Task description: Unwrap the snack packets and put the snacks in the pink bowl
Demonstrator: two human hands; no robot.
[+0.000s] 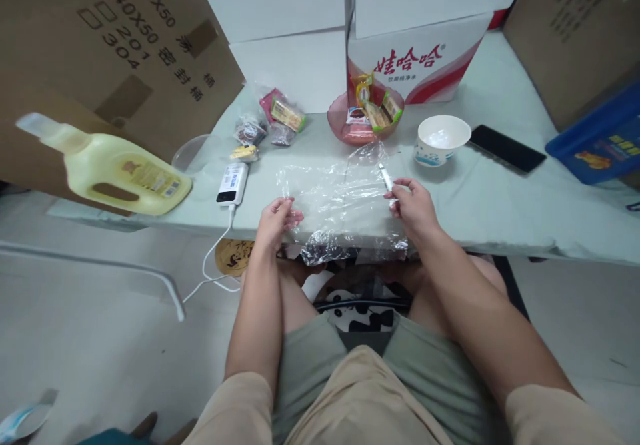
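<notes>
A crinkled sheet of clear plastic film (340, 198) is spread between my hands, over the table's front edge. My left hand (277, 221) pinches its left side between thumb and fingers. At the right side, my right hand (413, 208) is closed on the film's edge and on a small white strip (385, 177) that sticks up from the fingertips; what the strip is I cannot make out. The film's lower part hangs in folds above my lap.
Behind the film stands a pink glass bowl (337, 125) of wrapped snacks. A paper bowl (440, 139) and black phone (507, 148) lie right. On the left are a cabled power bank (233, 181), snack packets (283, 115) and a yellow jug (130, 171). Cartons (420, 65) line the back.
</notes>
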